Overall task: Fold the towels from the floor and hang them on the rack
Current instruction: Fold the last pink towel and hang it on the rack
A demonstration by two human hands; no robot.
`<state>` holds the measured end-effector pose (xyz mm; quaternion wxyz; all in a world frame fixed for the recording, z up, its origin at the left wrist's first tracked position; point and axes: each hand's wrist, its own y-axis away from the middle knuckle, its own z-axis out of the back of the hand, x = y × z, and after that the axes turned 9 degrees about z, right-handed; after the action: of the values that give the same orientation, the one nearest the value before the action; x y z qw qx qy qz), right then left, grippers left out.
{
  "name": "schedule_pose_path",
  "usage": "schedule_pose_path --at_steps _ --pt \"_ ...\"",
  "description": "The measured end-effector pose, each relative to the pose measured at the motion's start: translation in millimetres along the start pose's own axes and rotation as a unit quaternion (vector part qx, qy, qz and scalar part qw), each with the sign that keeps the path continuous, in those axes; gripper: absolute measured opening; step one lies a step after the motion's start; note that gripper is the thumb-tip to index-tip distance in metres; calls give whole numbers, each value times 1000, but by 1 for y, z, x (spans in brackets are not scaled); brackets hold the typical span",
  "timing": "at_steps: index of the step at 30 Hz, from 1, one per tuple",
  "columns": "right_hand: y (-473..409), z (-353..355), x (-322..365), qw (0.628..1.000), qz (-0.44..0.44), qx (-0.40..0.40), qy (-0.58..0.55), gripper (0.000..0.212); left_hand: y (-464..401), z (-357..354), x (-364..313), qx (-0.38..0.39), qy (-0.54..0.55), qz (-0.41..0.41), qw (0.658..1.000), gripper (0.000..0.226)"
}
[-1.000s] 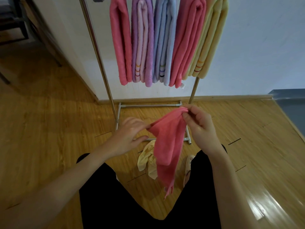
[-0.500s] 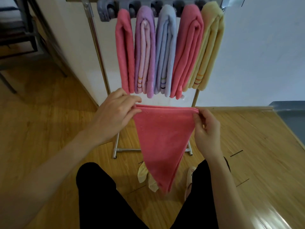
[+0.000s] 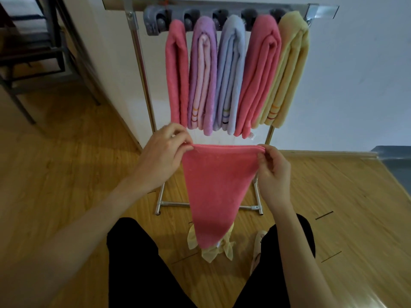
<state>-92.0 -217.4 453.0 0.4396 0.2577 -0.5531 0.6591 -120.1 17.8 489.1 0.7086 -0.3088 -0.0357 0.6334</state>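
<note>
From the head camera, looking down past black trousers (image 3: 138, 263) onto wooden floor (image 3: 55, 196): left hand (image 3: 162, 154) pinching the left top corner of a pink towel (image 3: 218, 185), thumb and fingertips closed on the cloth edge; right hand (image 3: 274, 172) pinching the right top corner, fingers closed on the folded edge. Towel stretched level between the two hands, top edge doubled, hanging down in a tapering triangle to a point between the legs. Just behind and below that point, a crumpled yellow towel (image 3: 213, 250) lying on the floor, partly hidden by the pink one. Near it, to the right, a light slipper (image 3: 258, 243) poking out beside the right leg.

Beyond the hands, a metal rack (image 3: 142, 70) standing against a white wall (image 3: 355, 74), its base bars resting on the floor. Along the top rail, five folded towels hanging side by side and touching: hung pink towel (image 3: 176, 72) at the left, then purple towel (image 3: 203, 74), blue towel (image 3: 231, 72), second hung pink towel (image 3: 258, 74), hung yellow towel (image 3: 289, 70) at the right end. At the far left, dark metal furniture legs (image 3: 29, 58), blurred
</note>
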Motion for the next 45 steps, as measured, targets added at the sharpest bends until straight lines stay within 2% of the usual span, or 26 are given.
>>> schedule_pose_path --at_steps 4,6,9,12,15,18,20,22,26,28,32,35,38,42,44,45 --pt "-11 -2 -6 1000 -17 -18 5 24 5 11 -8 88 65 -11 994 9" --pt "-14 -4 -6 1000 -25 -10 10 24 9 17 -12 154 91 -33 983 14" --pt "-18 -9 -5 999 -31 11 13 23 16 24 -16 236 85 -93 964 17" --pt "-18 -14 -6 999 -32 32 8 22 22 31 -16 324 65 -115 937 20" --pt "-15 -17 -9 999 -24 44 8 23 26 31 -13 407 19 -139 902 41" --pt "-13 -20 -14 998 -22 63 15 23 28 24 -13 350 -14 -230 908 47" --pt "-12 -21 -17 997 -22 74 21 23 28 23 -18 296 -47 -300 906 38" --pt "-11 -21 -20 996 -22 82 24 24 28 25 -27 259 -70 -358 894 21" --pt "-9 -18 -18 995 -23 95 5 24 26 25 -40 195 -90 -433 875 16" --pt "-7 -16 -14 993 -13 117 -13 22 28 23 -45 182 -91 -463 862 12" --pt "-7 -10 -4 987 16 157 -42 20 27 24 -52 221 -89 -530 814 16" --pt "-7 -5 1 984 26 165 -57 20 20 29 -53 243 -62 -529 810 24" --pt "-6 -4 5 982 40 170 -66 20 11 29 -52 212 -81 -510 830 28" --pt "-5 -3 13 976 59 192 -86 17 -1 25 -44 148 -118 -433 881 26" --pt "-3 -5 19 972 74 204 -91 19 -5 24 -40 141 -96 -362 917 12" --pt "-1 -6 22 970 79 208 -95 20 -5 23 -39 136 -73 -319 935 14"
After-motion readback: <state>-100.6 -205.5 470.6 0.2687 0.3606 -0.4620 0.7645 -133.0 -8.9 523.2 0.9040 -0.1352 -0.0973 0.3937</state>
